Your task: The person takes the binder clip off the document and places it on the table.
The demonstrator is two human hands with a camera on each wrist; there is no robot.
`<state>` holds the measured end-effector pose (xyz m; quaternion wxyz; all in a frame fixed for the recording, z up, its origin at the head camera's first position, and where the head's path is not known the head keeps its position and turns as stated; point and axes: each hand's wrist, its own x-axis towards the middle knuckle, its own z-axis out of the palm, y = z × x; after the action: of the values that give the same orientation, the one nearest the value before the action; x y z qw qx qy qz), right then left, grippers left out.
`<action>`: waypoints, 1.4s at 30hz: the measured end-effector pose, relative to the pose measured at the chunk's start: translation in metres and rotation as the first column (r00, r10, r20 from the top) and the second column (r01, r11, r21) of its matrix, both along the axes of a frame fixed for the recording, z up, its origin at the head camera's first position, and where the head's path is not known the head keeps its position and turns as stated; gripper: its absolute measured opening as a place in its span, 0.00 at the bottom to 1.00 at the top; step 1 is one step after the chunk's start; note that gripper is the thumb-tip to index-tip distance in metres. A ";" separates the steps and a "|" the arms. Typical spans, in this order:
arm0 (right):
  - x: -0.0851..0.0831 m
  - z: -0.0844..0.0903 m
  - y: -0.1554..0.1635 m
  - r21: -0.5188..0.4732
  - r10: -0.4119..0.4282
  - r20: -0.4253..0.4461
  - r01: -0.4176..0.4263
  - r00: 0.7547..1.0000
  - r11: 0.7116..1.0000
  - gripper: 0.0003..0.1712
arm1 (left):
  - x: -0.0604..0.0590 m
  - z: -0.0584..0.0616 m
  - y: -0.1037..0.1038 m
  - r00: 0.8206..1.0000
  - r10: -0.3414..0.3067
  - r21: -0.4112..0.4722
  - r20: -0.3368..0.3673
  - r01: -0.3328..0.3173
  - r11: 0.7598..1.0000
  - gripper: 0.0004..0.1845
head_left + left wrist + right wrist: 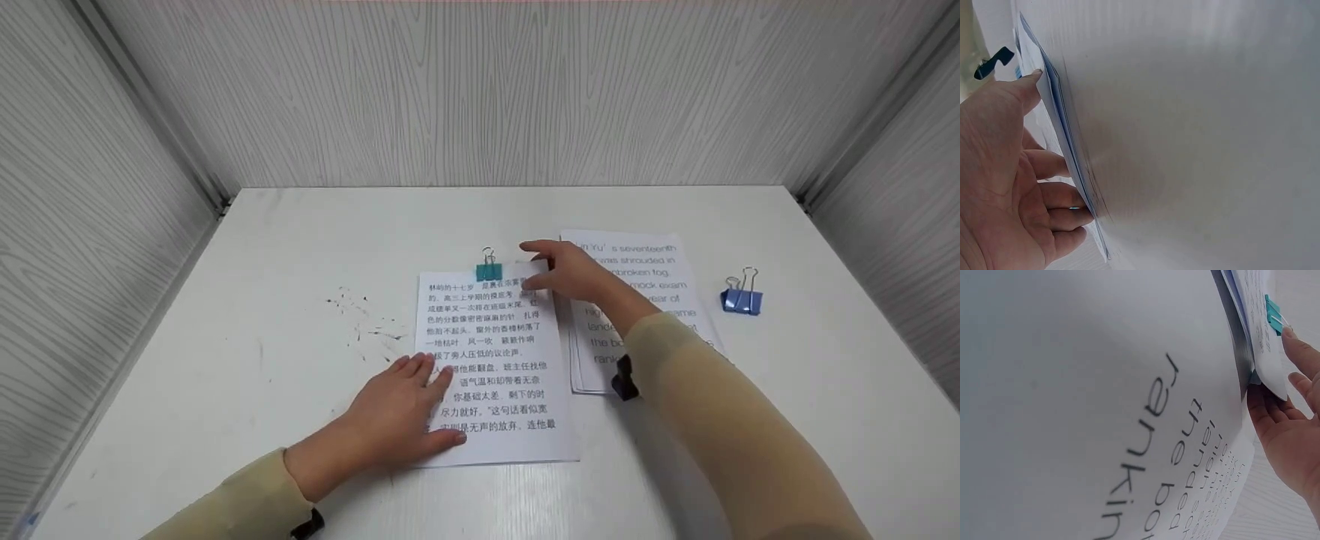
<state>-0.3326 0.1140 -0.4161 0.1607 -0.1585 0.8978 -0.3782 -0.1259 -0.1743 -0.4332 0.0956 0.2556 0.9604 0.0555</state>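
A stack of sheets (495, 375) printed with Chinese text lies before me. A teal binder clip (489, 271) sits on its top edge with its wire handles standing up. My left hand (401, 412) rests along the stack's lower left side, fingers spread, and in the left wrist view its fingertips are at the edge of the layered sheets (1064, 121). My right hand (574, 274) holds the stack's top right corner. Several of its fingers pass under the bent corner (1275, 379), while one extends toward the clip.
To the right, partly under my right forearm, lies a second stack (630, 255) with English text. Two purple-blue binder clips (742, 301) lie beyond it. Dark marks (375, 326) spot the white table left of the Chinese pages. Wood-grain panels (480, 90) enclose the back and sides.
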 end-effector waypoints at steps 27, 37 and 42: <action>0.003 -0.005 0.006 -0.010 -0.048 0.011 0.048 0.999 0.999 0.15 | 0.001 0.001 0.001 1.000 0.000 -0.020 -0.013 -0.001 1.000 0.51; 0.003 -0.005 0.011 -0.098 -0.048 0.000 0.048 0.999 0.994 0.12 | 0.000 0.002 0.001 1.000 -0.008 -0.031 -0.012 0.008 0.999 0.52; 0.007 -0.006 0.013 -0.170 -0.046 0.069 0.057 0.997 0.984 0.13 | 0.000 0.002 0.001 1.000 -0.013 -0.033 -0.011 0.013 0.999 0.52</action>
<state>-0.3259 0.1271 -0.4216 0.1654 -0.1364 0.8598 -0.4634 -0.1262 -0.1736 -0.4311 0.0946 0.2606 0.9601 0.0376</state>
